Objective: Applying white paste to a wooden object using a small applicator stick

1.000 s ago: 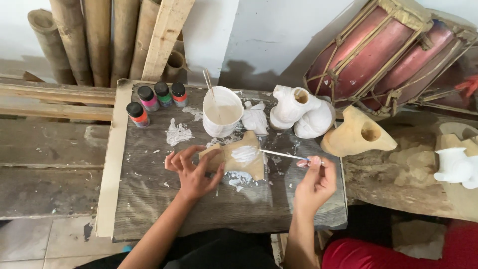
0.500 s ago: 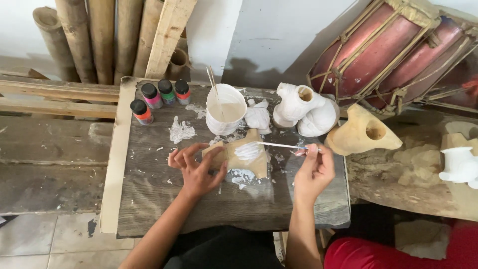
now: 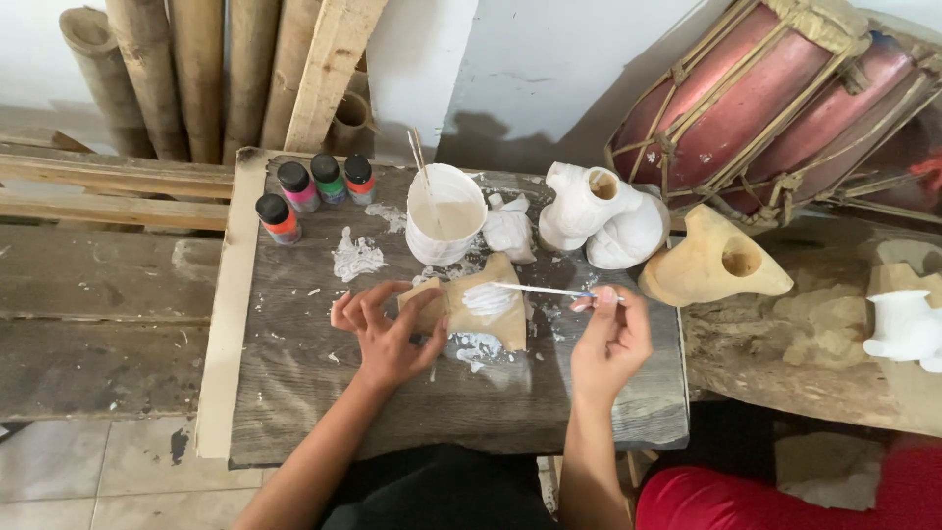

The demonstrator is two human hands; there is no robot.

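Note:
My left hand [image 3: 385, 332] grips the left end of a small carved wooden piece [image 3: 469, 309] lying on a dark wooden board [image 3: 324, 393]. My right hand [image 3: 610, 339] holds a thin paintbrush [image 3: 549, 290] whose tip rests on a white-painted patch in the middle of the piece. A white cup of white paint [image 3: 445, 216] with a stick in it stands just behind the piece.
Several small paint bottles [image 3: 312, 188] stand at the board's back left. Two white-painted figures [image 3: 599, 211] and an unpainted wooden one [image 3: 711, 260] sit to the right, another white figure [image 3: 903, 326] farther right. Bamboo poles [image 3: 167, 69] lean on the wall; a red drum [image 3: 785, 98] lies behind.
The brush tip has stayed on the piece's white patch while my right hand shifted slightly. My left hand keeps its hold. The view has shifted a little.

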